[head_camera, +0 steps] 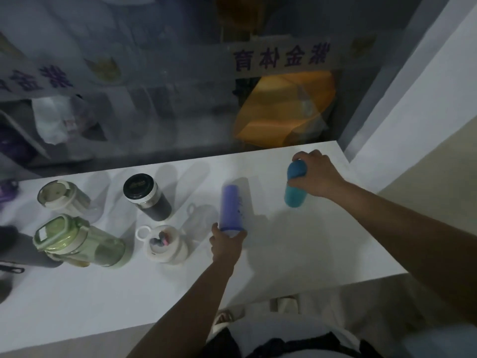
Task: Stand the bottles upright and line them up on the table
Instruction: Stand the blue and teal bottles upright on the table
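On the white table [296,254] my left hand [225,244] grips the near end of a purple bottle [232,208], which tilts away from me. My right hand [318,174] is closed over the top of a blue bottle [295,188] standing near the table's far right corner. To the left stand a black bottle with a dark lid [147,197], a pale green cup-like bottle [63,196], a large green bottle [77,241] and a white bottle with a loop lid [165,245].
A glass pane with printed characters [281,58] runs along the table's far edge; orange items lie behind it. A grey bottle [23,249] and a purple object [7,189] sit at the left edge. A white wall rises to the right.
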A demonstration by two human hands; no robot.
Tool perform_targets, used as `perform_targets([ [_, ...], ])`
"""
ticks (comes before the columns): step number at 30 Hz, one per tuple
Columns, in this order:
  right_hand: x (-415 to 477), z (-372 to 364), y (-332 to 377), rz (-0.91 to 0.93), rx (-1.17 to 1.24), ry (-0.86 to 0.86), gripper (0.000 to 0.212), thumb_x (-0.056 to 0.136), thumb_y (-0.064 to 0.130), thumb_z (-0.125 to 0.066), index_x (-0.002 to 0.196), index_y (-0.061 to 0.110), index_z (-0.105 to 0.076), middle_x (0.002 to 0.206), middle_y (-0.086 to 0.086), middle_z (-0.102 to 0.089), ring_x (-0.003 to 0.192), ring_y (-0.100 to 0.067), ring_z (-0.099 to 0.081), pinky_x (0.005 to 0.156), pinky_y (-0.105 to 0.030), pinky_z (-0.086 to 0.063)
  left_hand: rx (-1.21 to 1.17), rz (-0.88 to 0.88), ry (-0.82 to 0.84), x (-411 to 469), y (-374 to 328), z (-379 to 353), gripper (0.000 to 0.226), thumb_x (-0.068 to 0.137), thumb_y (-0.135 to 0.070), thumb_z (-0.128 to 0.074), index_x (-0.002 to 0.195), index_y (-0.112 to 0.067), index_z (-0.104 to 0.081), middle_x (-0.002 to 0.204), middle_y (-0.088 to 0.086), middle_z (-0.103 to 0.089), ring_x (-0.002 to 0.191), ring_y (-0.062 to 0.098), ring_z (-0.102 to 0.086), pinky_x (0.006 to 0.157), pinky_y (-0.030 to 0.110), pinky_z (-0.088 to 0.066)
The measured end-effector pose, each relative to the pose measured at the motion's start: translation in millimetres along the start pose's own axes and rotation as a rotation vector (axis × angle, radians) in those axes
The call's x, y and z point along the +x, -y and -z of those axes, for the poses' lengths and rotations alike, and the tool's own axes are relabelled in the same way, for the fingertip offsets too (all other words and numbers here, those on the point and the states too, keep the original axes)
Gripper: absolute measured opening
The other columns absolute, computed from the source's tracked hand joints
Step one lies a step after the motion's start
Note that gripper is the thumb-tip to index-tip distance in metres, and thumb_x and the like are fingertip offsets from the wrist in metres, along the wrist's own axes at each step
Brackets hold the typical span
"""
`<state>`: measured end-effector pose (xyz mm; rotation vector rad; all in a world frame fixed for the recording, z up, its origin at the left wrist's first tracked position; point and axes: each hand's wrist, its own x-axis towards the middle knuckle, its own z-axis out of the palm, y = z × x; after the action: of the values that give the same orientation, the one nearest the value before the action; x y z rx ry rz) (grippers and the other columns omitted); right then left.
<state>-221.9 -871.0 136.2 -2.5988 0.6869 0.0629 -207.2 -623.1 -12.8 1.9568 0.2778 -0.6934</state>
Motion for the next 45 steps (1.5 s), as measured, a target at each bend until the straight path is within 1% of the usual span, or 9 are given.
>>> perform_targets([
  [5,31.9,-3.6,-14.9,0.092,0.026,0.074,0.06,0.07,0.034,-0.077,0.122,0.025,-0.049,0.116,-0.004,-0.045,0.103,-0.024,-0.047,0.086,-0.039,-0.048,-0.034,0.01,-0.063,7.2,8.3,-13.9,0.104,0.055,-0.054,-0.073,0.145,-0.03,-0.026,0.126,0.013,-0.052,0.105,0.037,-0.06,0.09,0.053,-0.054],
  [10,35.1,-15.8,-27.1,0.178,0.019,0.169,0.06,0.072,0.037,-0.075,0.124,0.027,-0.047,0.122,-0.005,-0.046,0.105,-0.024,-0.047,0.086,-0.039,-0.049,-0.107,0.008,-0.119,1.2,7.3,-20.5,0.096,0.075,-0.031,-0.081,0.151,-0.022,-0.023,0.132,0.011,-0.048,0.111,0.032,-0.057,0.092,0.041,-0.05],
  [16,23.4,-33.6,-40.3,0.235,-0.059,0.095,0.066,0.077,0.043,-0.065,0.135,0.026,-0.039,0.131,-0.004,-0.045,0.113,-0.026,-0.045,0.086,-0.04,-0.048,-0.123,0.037,-0.124,0.7,9.3,-22.5,0.098,0.075,-0.029,-0.082,0.151,-0.021,-0.02,0.133,0.009,-0.047,0.109,0.029,-0.057,0.087,0.036,-0.049],
  [22,21.7,-30.7,-45.5,0.223,-0.039,0.121,0.076,0.078,0.05,-0.068,0.142,0.031,-0.033,0.151,-0.004,-0.03,0.132,-0.03,-0.033,0.103,-0.049,-0.038,-0.136,0.055,-0.126,-0.6,6.2,-20.0,0.102,0.072,-0.03,-0.084,0.151,-0.024,-0.02,0.13,0.01,-0.048,0.108,0.028,-0.057,0.088,0.036,-0.049],
  [25,6.3,-27.3,-42.6,0.243,-0.046,0.031,0.075,0.077,0.053,-0.068,0.141,0.033,-0.034,0.154,-0.003,-0.025,0.14,-0.028,-0.024,0.109,-0.05,-0.028,-0.072,0.036,-0.146,-0.9,4.3,-22.1,0.098,0.074,-0.029,-0.082,0.151,-0.022,-0.022,0.126,0.006,-0.046,0.104,0.027,-0.055,0.08,0.032,-0.046],
  [30,-58.8,-48.0,-39.3,0.262,0.188,-0.162,0.064,0.08,0.048,-0.064,0.137,0.024,-0.046,0.146,-0.009,-0.04,0.137,-0.029,-0.032,0.112,-0.045,-0.028,0.01,-0.009,-0.176,0.0,5.0,-22.7,0.087,0.074,-0.032,-0.081,0.144,-0.024,-0.03,0.125,0.009,-0.051,0.101,0.028,-0.057,0.079,0.037,-0.054],
  [39,-106.6,-97.3,-61.1,0.057,0.233,0.141,0.063,0.084,0.045,-0.06,0.141,0.027,-0.039,0.15,-0.005,-0.034,0.14,-0.025,-0.024,0.114,-0.045,-0.021,0.208,-0.27,-0.347,-21.4,-13.9,2.0,0.083,0.071,-0.029,-0.085,0.14,-0.028,-0.038,0.134,0.001,-0.046,0.115,0.021,-0.052,0.093,0.03,-0.051],
  [42,-114.8,-106.2,-61.3,0.027,0.277,0.239,0.062,0.085,0.045,-0.059,0.141,0.028,-0.037,0.151,-0.004,-0.033,0.139,-0.024,-0.026,0.114,-0.044,-0.022,0.291,-0.36,-0.37,-29.4,-42.1,12.5,0.081,0.07,-0.028,-0.085,0.137,-0.032,-0.04,0.134,0.0,-0.046,0.114,0.018,-0.05,0.087,0.025,-0.046],
  [45,-114.1,-110.5,-58.2,0.019,0.276,0.3,0.062,0.084,0.044,-0.06,0.14,0.028,-0.038,0.15,-0.004,-0.033,0.137,-0.025,-0.028,0.113,-0.045,-0.025,0.368,-0.383,-0.32,-33.7,-78.8,20.4,0.076,0.071,-0.035,-0.083,0.133,-0.039,-0.041,0.137,-0.003,-0.049,0.119,0.021,-0.051,0.09,0.034,-0.052],
])
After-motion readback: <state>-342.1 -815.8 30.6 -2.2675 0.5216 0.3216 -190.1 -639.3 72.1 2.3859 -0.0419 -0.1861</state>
